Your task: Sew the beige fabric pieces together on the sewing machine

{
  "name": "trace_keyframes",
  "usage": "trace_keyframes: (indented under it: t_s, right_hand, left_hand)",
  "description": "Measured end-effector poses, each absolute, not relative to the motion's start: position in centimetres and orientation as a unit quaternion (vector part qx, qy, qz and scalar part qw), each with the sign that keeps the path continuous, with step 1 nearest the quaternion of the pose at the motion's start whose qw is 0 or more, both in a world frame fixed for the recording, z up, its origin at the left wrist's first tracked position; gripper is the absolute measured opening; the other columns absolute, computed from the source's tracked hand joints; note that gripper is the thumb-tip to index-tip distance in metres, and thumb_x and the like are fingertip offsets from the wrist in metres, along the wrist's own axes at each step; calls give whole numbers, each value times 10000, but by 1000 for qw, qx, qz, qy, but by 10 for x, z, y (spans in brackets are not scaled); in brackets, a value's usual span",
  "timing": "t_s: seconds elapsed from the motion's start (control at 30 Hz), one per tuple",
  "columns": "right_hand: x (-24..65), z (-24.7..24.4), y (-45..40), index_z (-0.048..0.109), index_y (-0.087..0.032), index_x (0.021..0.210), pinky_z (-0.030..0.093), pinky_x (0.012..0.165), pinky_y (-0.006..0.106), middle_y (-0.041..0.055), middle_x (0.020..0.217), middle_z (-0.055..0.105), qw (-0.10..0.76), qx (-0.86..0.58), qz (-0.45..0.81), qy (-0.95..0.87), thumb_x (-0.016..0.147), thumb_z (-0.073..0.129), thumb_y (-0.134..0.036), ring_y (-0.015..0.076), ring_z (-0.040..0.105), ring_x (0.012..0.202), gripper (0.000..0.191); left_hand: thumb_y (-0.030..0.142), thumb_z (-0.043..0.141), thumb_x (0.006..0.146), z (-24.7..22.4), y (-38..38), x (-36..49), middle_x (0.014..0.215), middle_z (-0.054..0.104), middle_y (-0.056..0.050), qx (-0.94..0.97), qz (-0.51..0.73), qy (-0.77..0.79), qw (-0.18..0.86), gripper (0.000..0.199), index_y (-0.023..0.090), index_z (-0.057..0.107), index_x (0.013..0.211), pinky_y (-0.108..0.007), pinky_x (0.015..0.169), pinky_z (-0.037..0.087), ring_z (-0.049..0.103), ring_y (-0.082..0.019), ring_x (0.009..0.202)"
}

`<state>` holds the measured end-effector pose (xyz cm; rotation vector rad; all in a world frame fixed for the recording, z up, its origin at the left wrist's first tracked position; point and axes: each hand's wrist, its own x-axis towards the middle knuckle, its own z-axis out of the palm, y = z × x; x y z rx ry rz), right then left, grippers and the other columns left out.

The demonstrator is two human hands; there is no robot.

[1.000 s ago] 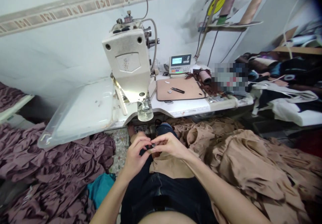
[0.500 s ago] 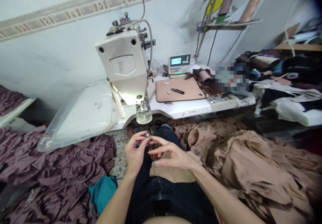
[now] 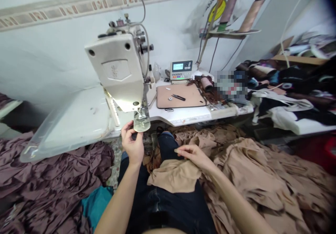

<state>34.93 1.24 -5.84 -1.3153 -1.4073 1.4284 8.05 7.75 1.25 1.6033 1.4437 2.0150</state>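
Observation:
My left hand (image 3: 133, 148) reaches up to the free end of the sewing machine (image 3: 115, 73). Its thumb and fingers are curled closed at the rounded bed end (image 3: 142, 124), under the needle area; the fingertips are partly hidden, and so is anything between them. My right hand (image 3: 195, 156) is in a pinch above my lap, thumb and forefinger together; whatever they hold is too small to make out. Just below it, a beige piece of cloth (image 3: 174, 178) lies across my thighs, close to the wrist.
On the machine table, a tan pad (image 3: 162, 92) carries thread snips (image 3: 178, 97) and a small bobbin (image 3: 170, 99). A control panel (image 3: 181, 69) stands behind. Beige fabric (image 3: 252, 171) is heaped at right, mauve fabric (image 3: 57, 178) and a teal cloth (image 3: 96, 204) at left. Thread cones (image 3: 250, 13) stand above.
My hands were together over my lap, the left pinching a small round metal part. The left has gone up to the machine's bed end; the right has drawn away to the right and closed.

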Motion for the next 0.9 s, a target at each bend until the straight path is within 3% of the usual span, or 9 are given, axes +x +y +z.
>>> trace_keyframes:
  t_s: [0.13, 0.23, 0.5, 0.7, 0.9]
  right_hand:
    - [370, -71, 8, 868, -118, 1040, 554, 802, 358, 123, 988, 846, 321, -515, 563, -561, 864, 789, -653, 255, 735, 860, 568]
    - [379, -66, 4, 868, -115, 1069, 549, 792, 341, 125, 1013, 852, 279, -491, 563, -603, 924, 745, -612, 265, 750, 883, 533]
    - [386, -37, -7, 888, -161, 983, 470, 692, 278, 55, 831, 820, 148, -490, 469, -720, 839, 846, -556, 221, 701, 738, 423]
    - [374, -50, -18, 846, -170, 836, 387, 626, 255, 12, 690, 730, 136, -510, 449, -721, 858, 833, -530, 187, 641, 670, 361]
    - [360, -45, -26, 820, -208, 801, 399, 652, 287, 56, 746, 759, 131, -522, 397, -743, 963, 718, -446, 229, 693, 720, 305]
  left_hand:
    - [242, 793, 896, 17, 79, 90, 1235, 705, -121, 546, 681, 481, 77, 175, 187, 658, 799, -432, 1132, 517, 693, -262, 1229]
    - [250, 784, 902, 20, 78, 95, 1231, 698, -121, 551, 668, 496, 58, 179, 188, 645, 809, -422, 1133, 515, 688, -262, 1225]
    - [236, 806, 887, 11, 75, 100, 1196, 668, -105, 548, 661, 511, 40, 148, 170, 682, 840, -385, 1115, 502, 671, -247, 1192]
    - [210, 766, 905, 15, 73, 94, 1132, 688, -81, 538, 660, 523, 49, 137, 187, 672, 808, -383, 1082, 524, 686, -234, 1156]
    - [235, 792, 890, 14, 77, 91, 1157, 686, -83, 524, 667, 523, 84, 127, 189, 705, 810, -374, 1063, 535, 684, -238, 1152]
